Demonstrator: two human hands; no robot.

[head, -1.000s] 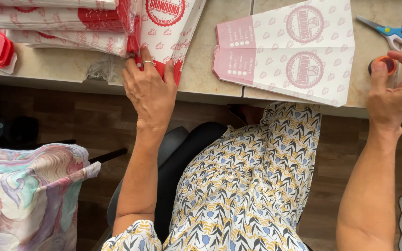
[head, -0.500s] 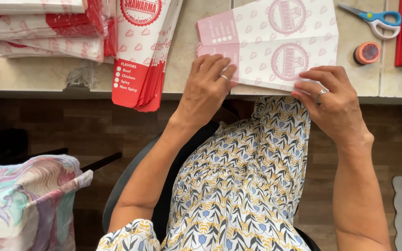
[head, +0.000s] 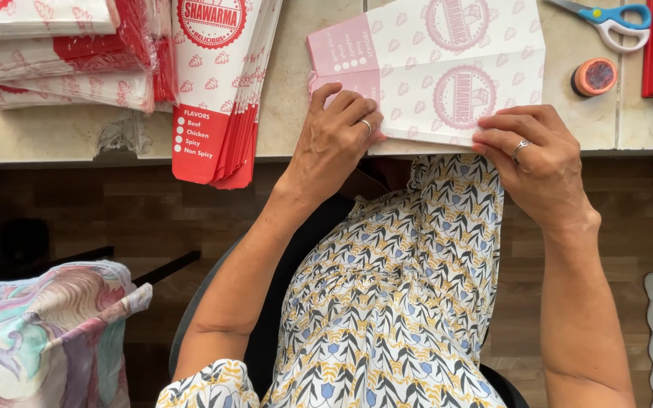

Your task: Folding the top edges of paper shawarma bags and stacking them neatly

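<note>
Hands on flat pink-and-white paper sleeve (head: 447, 68) at worktop (head: 296, 113) near edge.
Left hand (head: 338, 136) presses sleeve's pink end, fingers curled, grip closed on the paper; right hand (head: 538, 162) pinches its lower edge likewise. Stack of red-and-white sleeves (head: 221, 83) lies to the left; scissors (head: 606, 17) and orange tape roll (head: 593, 77) to the right.
</note>
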